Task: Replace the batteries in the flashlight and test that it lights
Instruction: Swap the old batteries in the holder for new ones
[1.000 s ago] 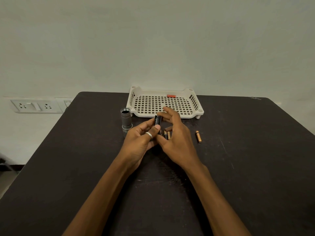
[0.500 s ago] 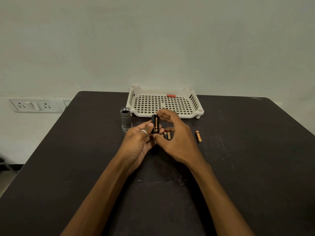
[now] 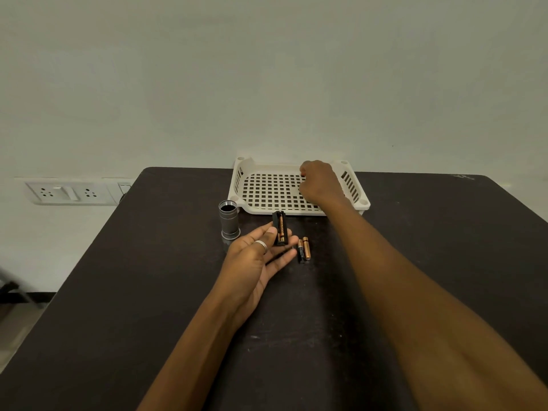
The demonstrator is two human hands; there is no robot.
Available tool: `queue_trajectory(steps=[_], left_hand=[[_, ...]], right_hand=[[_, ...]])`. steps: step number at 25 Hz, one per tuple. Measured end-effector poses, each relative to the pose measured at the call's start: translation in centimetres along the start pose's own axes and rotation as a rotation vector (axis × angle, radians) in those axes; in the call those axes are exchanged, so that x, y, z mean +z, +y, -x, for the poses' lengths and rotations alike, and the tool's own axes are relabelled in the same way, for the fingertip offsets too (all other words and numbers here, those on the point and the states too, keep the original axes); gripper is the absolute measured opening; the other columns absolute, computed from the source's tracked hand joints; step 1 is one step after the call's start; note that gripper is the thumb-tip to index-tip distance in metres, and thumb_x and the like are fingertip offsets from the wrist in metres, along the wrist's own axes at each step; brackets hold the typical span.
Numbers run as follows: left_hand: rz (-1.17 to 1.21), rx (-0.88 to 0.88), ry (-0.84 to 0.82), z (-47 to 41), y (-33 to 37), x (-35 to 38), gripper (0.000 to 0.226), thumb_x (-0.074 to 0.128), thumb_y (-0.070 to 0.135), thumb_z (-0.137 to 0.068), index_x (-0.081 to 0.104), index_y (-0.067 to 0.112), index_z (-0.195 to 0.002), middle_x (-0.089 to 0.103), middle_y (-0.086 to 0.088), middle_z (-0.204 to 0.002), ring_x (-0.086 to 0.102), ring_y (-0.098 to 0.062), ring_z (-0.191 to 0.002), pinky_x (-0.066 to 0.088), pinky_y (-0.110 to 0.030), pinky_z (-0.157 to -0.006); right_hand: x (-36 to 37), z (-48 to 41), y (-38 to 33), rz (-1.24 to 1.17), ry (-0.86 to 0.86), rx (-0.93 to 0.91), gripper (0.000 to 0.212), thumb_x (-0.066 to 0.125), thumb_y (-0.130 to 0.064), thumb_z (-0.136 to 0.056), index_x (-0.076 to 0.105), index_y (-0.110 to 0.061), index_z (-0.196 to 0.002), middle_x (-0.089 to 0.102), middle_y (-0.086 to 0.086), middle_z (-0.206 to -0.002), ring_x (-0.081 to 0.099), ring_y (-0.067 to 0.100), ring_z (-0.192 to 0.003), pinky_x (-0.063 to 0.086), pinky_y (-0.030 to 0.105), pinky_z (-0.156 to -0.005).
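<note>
The left hand (image 3: 257, 256) rests low over the dark table (image 3: 118, 292), palm turned up and fingers loosely curled. Thumb and fingertips pinch the black battery holder (image 3: 280, 228) and keep it upright, its open side toward the camera, so that the one copper-and-black cell seated in it stays visible and the remaining slots stay accessible for loading, as far as can be judged.

Just to the right of the left fingertips, two loose batteries (image 3: 304, 248) lie side by side on the table, touching each other and within easy reach. It cannot be determined whether these are the spent or the fresh cells.

Beyond the left hand and slightly to its left, the flashlight body (image 3: 229, 219) stands upright on its wider end, open end up, apart from both hands. This placement probably keeps it from rolling and ready to receive the holder.

Farthest away, the right hand (image 3: 319, 183) reaches into the white perforated tray (image 3: 267, 191), fingers curled closed near the back wall. What it grips, if anything, is hidden by the hand itself.
</note>
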State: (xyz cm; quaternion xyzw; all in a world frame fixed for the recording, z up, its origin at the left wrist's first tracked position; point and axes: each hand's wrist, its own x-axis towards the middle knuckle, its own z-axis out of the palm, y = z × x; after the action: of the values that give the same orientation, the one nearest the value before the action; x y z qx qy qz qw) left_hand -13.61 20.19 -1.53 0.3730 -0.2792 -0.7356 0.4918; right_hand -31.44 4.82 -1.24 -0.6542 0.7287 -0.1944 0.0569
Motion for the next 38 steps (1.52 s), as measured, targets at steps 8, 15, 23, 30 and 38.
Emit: queue_trajectory(steps=[8, 15, 23, 30, 38], left_hand=[[0.042, -0.023, -0.008, 0.1, 0.0, 0.0, 0.019, 0.048, 0.008, -0.102, 0.063, 0.002, -0.112, 0.075, -0.014, -0.101, 0.075, -0.021, -0.094, 0.062, -0.033, -0.080], [0.054, -0.039, -0.009, 0.2, 0.2, 0.1, 0.022, 0.047, 0.008, -0.102, 0.062, 0.001, -0.117, 0.074, -0.016, -0.104, 0.075, -0.022, -0.095, 0.062, -0.033, -0.079], [0.052, -0.009, -0.032, 0.3, 0.1, 0.0, 0.020, 0.048, 0.008, -0.102, 0.063, 0.001, -0.113, 0.074, -0.015, -0.102, 0.075, -0.021, -0.095, 0.061, -0.032, -0.082], [0.010, 0.040, -0.054, 0.0, -0.4, -0.3, 0.025, 0.047, 0.007, -0.103, 0.064, 0.001, -0.120, 0.071, -0.018, -0.113, 0.072, -0.020, -0.099, 0.059, -0.032, -0.089], [-0.010, 0.071, -0.071, -0.5, -0.7, -0.6, 0.029, 0.044, 0.007, -0.104, 0.060, 0.004, -0.129, 0.070, -0.014, -0.124, 0.066, -0.024, -0.117, 0.055, -0.033, -0.096]], right_hand=[[1.9, -1.6, 1.1, 0.246, 0.003, -0.050, 0.031, 0.054, -0.007, -0.095, 0.054, 0.000, -0.125, 0.044, 0.020, -0.130, 0.048, 0.037, -0.117, 0.046, 0.043, -0.090], [0.9, -0.2, 1.4, 0.251, 0.033, -0.118, 0.027, 0.049, 0.000, -0.095, 0.057, -0.003, -0.120, 0.057, 0.018, -0.121, 0.054, 0.034, -0.113, 0.046, 0.040, -0.085], [-2.4, 7.5, -1.5, -0.454, 0.403, -0.091, 0.021, 0.053, -0.007, -0.100, 0.068, -0.016, -0.112, 0.069, 0.004, -0.103, 0.069, 0.019, -0.091, 0.056, 0.036, -0.075], [-2.3, 16.4, -3.4, -0.866, 0.281, -0.026, 0.017, 0.069, -0.012, -0.095, 0.071, -0.025, -0.106, 0.072, -0.012, -0.096, 0.070, 0.003, -0.091, 0.061, 0.027, -0.083], [-1.6, 17.0, -3.3, -0.922, 0.224, -0.058, 0.030, 0.069, 0.000, -0.090, 0.074, -0.022, -0.109, 0.067, -0.006, -0.109, 0.068, 0.008, -0.103, 0.060, 0.034, -0.092]])
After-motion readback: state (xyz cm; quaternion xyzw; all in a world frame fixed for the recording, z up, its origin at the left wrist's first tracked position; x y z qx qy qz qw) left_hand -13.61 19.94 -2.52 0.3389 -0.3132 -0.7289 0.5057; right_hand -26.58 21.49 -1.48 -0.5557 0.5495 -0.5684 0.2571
